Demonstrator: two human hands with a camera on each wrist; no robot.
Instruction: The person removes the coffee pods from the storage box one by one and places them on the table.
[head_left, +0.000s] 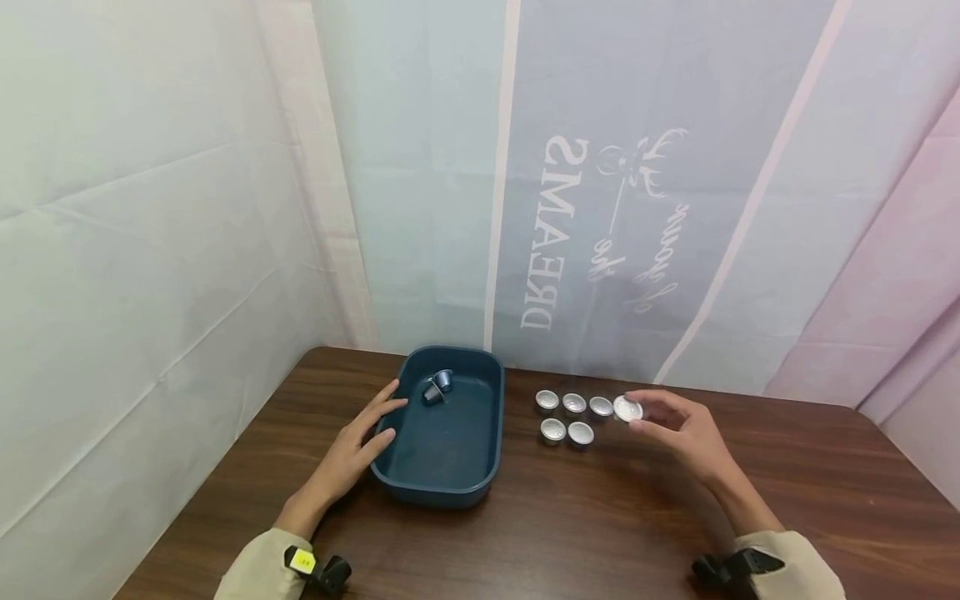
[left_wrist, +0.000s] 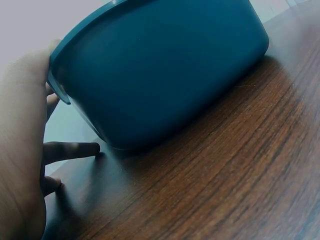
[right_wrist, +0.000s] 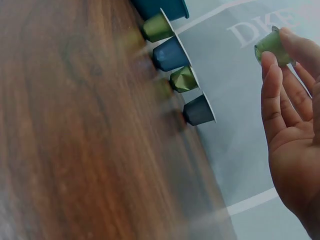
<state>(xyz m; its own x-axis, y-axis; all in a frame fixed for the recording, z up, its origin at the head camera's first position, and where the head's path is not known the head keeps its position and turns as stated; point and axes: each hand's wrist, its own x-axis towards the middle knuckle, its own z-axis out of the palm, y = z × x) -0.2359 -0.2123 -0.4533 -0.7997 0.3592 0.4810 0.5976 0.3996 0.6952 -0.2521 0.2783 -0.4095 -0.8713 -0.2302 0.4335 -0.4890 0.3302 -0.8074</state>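
Brown tabletop (head_left: 600, 525): in the head view it carries a blue tub (head_left: 442, 497) and, to the tub's right, five standing capsules (head_left: 573, 405), silver lids up, three in the far row and two in the near one.
Tub's inside: two loose capsules (head_left: 432, 392) lie together towards the far left corner.
Left hand (head_left: 348, 457): lies at the tub's left rim, fingers apart.
Right hand (head_left: 690, 429): fingers clamped on a held capsule (head_left: 627, 408), lid upward, at the right end of the far row.
Tub wall: in the left wrist view, smooth and probably stiff plastic; two spread fingers reach out below the rim, though whether they press the wall I cannot tell.
Green cup: in the right wrist view, the held capsule is pinched between thumb and fingertips, clear of the tabletop and apart from the four standing ones visible here.
Capsule handling: I'd judge it light, thin-walled and slightly slippery; its lid might dent, so the flared rim or tapering sides seem the safest hold.
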